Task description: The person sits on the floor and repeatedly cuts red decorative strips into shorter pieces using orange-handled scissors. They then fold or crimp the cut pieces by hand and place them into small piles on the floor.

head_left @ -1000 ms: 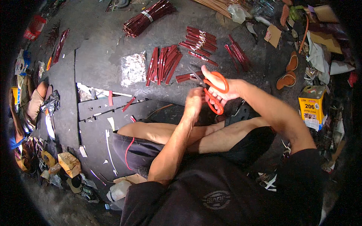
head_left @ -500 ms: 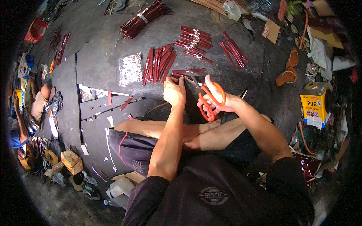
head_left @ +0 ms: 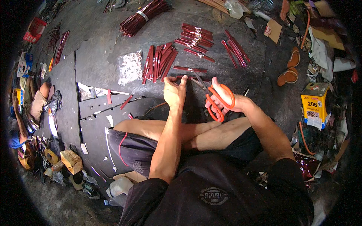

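My left hand (head_left: 174, 93) is closed in a pinch on a dark red shiny strip, only part of which shows beyond the fingertips. In my right hand (head_left: 228, 103) is a pair of scissors (head_left: 232, 98) with orange handles. The blades are parted and reach toward the strip by my left fingertips; whether they touch it I cannot tell. Just beyond lies a single red strip (head_left: 182, 68) with a silvery tie across it. A loose fan of red strips (head_left: 158, 62) lies farther off, and beyond it to the right is a row of tied strips (head_left: 196, 37).
More red strips (head_left: 235, 49) lie at the far right, and a banded bundle of long ones (head_left: 141, 20) farther back. A clear packet (head_left: 130, 67) sits left of the fan. Brown sandals (head_left: 288, 76) and a yellow box (head_left: 315, 105) stand right. Another person's leg (head_left: 40, 100) shows at left.
My right hand has drawn the scissors a little to the right, away from my left hand. The left hand stays nearly in place, its thumb raised slightly more.
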`<state>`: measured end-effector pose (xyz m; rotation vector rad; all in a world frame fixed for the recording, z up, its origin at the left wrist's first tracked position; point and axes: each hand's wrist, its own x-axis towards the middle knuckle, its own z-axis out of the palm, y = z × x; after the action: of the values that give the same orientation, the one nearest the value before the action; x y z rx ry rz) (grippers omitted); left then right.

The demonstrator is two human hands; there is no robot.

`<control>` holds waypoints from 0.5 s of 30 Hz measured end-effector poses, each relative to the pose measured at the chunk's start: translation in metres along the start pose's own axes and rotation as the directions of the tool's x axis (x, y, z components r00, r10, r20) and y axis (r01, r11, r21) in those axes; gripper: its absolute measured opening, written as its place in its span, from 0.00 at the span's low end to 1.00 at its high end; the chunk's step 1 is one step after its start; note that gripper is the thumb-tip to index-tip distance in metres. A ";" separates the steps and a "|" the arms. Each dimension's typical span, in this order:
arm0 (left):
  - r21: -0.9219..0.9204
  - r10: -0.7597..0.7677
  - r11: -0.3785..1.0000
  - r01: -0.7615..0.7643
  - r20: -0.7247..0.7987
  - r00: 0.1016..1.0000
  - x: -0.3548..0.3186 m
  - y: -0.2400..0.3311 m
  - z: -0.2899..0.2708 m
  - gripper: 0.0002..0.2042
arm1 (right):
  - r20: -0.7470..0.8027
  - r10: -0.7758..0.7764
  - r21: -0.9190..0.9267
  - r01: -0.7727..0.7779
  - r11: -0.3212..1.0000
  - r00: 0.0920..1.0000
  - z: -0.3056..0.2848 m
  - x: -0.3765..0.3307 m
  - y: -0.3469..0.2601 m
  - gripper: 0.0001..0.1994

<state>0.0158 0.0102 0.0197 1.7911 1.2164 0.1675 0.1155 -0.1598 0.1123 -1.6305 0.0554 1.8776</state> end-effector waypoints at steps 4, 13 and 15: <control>0.110 0.053 0.993 -0.046 -0.062 0.997 0.004 -0.012 0.009 0.25 | -0.021 -0.006 -0.049 0.005 0.999 1.000 -0.001 0.004 0.001 0.59; 0.220 0.133 0.969 -0.111 -0.084 0.988 0.005 -0.010 0.018 0.22 | -0.085 0.015 0.025 -0.012 1.000 0.996 0.008 -0.011 0.025 0.53; 0.198 0.141 0.973 -0.121 -0.089 0.986 0.005 -0.012 0.019 0.22 | -0.144 -0.025 0.045 0.032 0.998 0.989 0.009 -0.023 0.032 0.55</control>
<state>0.0209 0.0034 -0.0013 2.0547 1.2205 0.2265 0.0932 -0.1912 0.1233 -1.7224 0.1357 1.7225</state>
